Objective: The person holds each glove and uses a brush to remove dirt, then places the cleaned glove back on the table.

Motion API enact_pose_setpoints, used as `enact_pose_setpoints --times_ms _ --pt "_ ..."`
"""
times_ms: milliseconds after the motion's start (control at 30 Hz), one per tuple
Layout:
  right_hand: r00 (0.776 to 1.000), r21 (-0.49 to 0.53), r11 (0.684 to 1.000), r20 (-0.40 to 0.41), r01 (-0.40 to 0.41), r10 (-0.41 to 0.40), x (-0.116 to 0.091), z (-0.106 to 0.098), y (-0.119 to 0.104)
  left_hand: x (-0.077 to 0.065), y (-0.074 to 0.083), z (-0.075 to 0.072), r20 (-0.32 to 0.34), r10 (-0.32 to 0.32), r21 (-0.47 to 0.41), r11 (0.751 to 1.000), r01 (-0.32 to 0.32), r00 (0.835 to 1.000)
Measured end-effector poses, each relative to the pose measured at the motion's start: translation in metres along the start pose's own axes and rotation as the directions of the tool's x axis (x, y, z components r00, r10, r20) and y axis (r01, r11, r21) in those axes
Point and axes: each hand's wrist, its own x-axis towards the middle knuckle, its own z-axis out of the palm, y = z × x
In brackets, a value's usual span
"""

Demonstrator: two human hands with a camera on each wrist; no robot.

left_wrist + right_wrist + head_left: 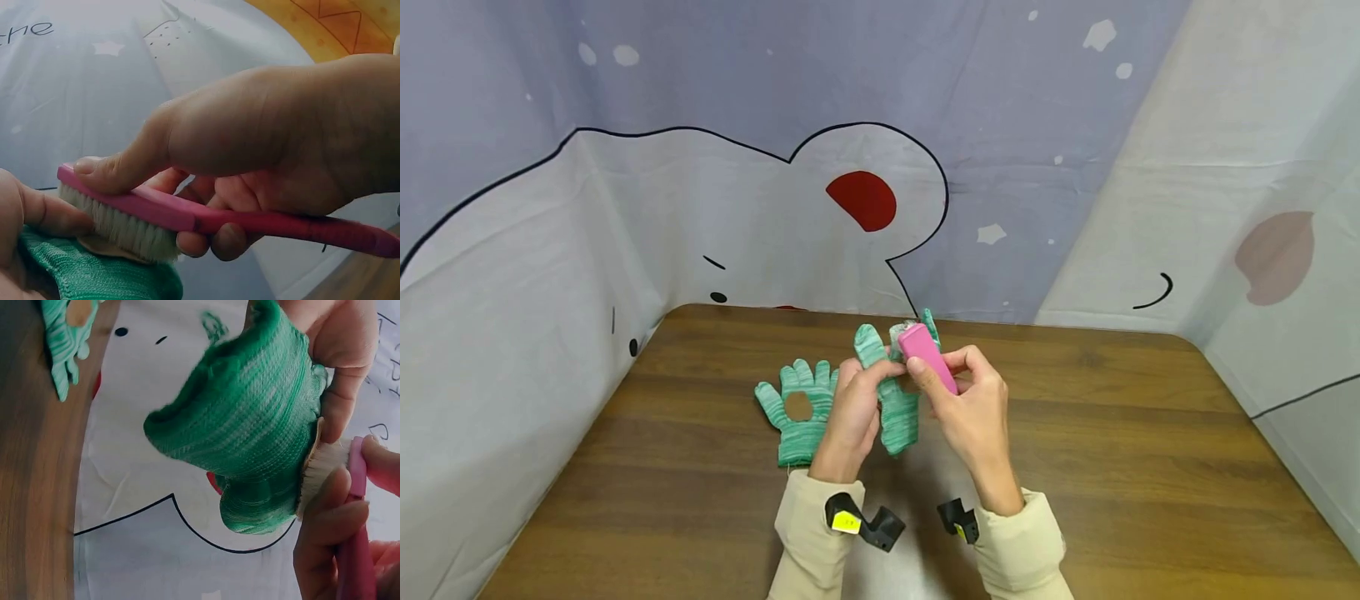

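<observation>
We count two green gloves (801, 433), two brown patches (798, 406), one pink brush (928, 359), two hands (977, 412), two pale sleeves (1018, 542), two black wrist mounts (883, 529) and one wooden bench (1135, 450).

Green-and-white streaked gloves (899, 418), brown patch (798, 406), pink brush (928, 358), whitish bristles (119, 222), brown wood-grained table (1135, 467), cream sleeves (1021, 537)
</observation>
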Motion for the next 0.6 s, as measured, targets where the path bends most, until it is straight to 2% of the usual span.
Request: enact_pose_setpoints --times_ms 133,200,267,300,400,467,533,567,600 --pt "0.999 -0.059 0.997 -0.036 0.039 -0.041 -0.001 0.001 -0.007 0.024 -0.064 -0.042 0.071 0.080 0.042 0.996 -0.083 0.994" --pt "0.998 -0.064 0.997 -0.036 0.049 -0.052 0.000 0.001 -0.007 0.040 -0.104 -0.068 0.076 0.081 0.070 0.994 -0.086 0.994" --pt "0.998 -0.054 0.997 -0.032 0.050 -0.052 0.002 0.000 -0.004 0.045 -0.116 -0.076 0.077 0.097 0.094 0.990 -0.104 0.992" --pt "0.998 -0.054 0.997 -0.027 0.051 -0.052 0.003 0.000 -0.002 0.046 -0.119 -0.078 0.076 0.104 0.113 0.987 -0.112 0.992" --pt "0.999 -0.059 0.997 -0.012 0.042 -0.042 0.005 -0.001 0.010 0.039 -0.104 -0.067 0.084 0.106 0.177 0.977 -0.120 0.991" --pt "0.999 -0.064 0.997 -0.014 0.044 -0.045 0.007 -0.001 0.020 0.034 -0.092 -0.059 0.102 0.116 0.195 0.972 -0.134 0.988" --pt "0.998 -0.054 0.997 -0.032 0.055 -0.057 0.008 0.000 0.029 0.026 -0.072 -0.047 0.098 0.104 0.216 0.969 -0.123 0.990" --pt "0.997 -0.031 0.998 -0.039 0.059 -0.060 0.009 0.001 0.032 0.025 -0.074 -0.048 0.112 0.117 0.205 0.969 -0.139 0.987" --pt "0.995 0.020 0.996 -0.046 0.088 -0.087 0.011 0.002 0.045 0.024 -0.071 -0.046 0.114 0.123 0.210 0.967 -0.145 0.986"
